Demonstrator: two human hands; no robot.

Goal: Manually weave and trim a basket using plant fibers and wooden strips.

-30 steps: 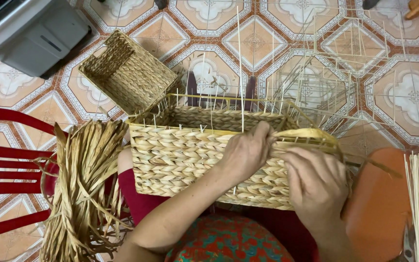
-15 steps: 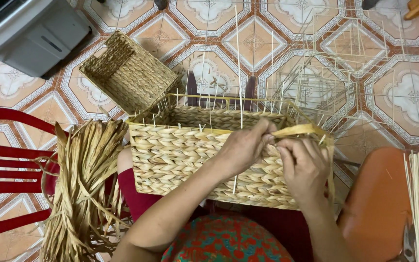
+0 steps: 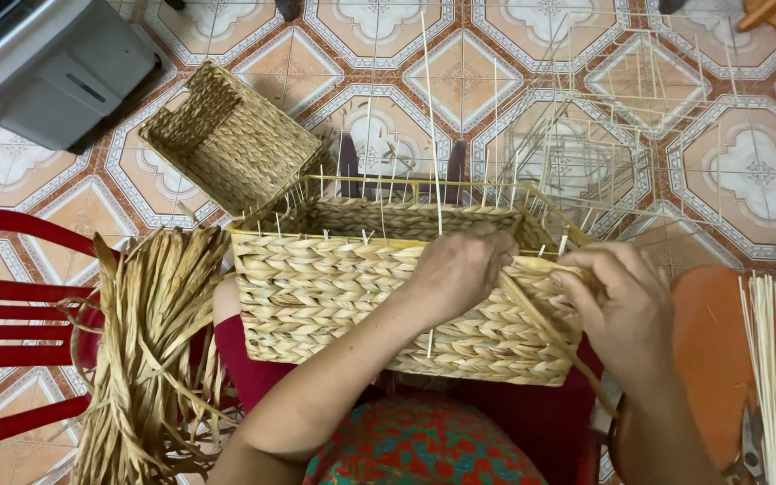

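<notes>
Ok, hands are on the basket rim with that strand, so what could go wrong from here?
1. The thin upright stakes stand along the rim beside the left hand; they could poke fingers or snap if pressed.
2. The flat strand runs down from the rim past the right hand; a hard pull might split it.
3. The woven basket rests on the lap, so it may tilt or slide.

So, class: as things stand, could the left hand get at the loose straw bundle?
Probably yes. The left hand rests on the basket rim, and the straw bundle lies just left of the basket with nothing between them.
</notes>
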